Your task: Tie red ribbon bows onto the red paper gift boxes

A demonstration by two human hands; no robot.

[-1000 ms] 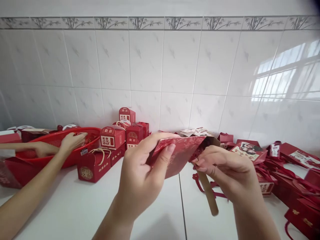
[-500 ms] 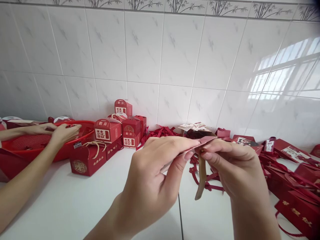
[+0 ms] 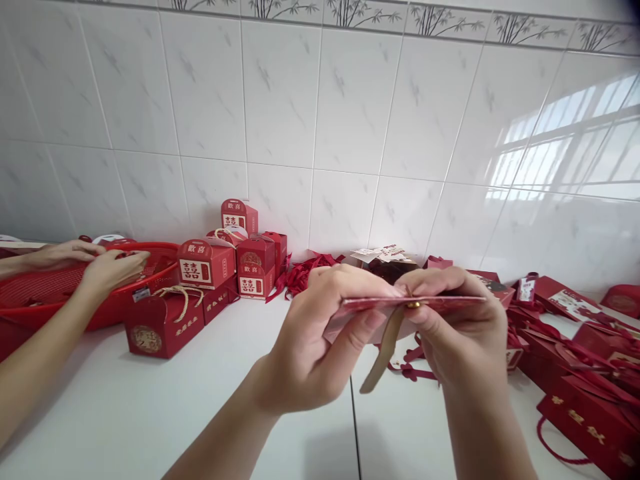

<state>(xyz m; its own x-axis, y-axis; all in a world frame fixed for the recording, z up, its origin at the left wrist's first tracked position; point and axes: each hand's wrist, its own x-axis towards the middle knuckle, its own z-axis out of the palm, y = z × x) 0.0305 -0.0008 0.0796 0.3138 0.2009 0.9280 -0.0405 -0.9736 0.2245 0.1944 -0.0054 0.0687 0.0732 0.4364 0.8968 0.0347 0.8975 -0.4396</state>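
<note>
Above the table, a red cardboard piece [image 3: 357,304] is seen edge-on between my two hands. My left hand [image 3: 315,340] is closed on its left part, thumb below and fingers above. My right hand [image 3: 457,333] pinches the right part, its thumb beside a small gold stud [image 3: 414,305]. From near the stud hangs a tan strap [image 3: 383,360], its lower end loose. The cardboard's far side and some fingertips are hidden.
Red gift boxes [image 3: 206,263] are stacked at left against the tiled wall. A red plastic basket [image 3: 113,312] stands beyond them, with another person's hands [image 3: 107,270] over it. Dark red ribbons [image 3: 315,273] lie at the back; more red boxes [image 3: 590,420] crowd the right.
The cardboard has turned, so its long edge faces me and the gold stud shows. The strap now slants down to the left. My view has shifted slightly right.
</note>
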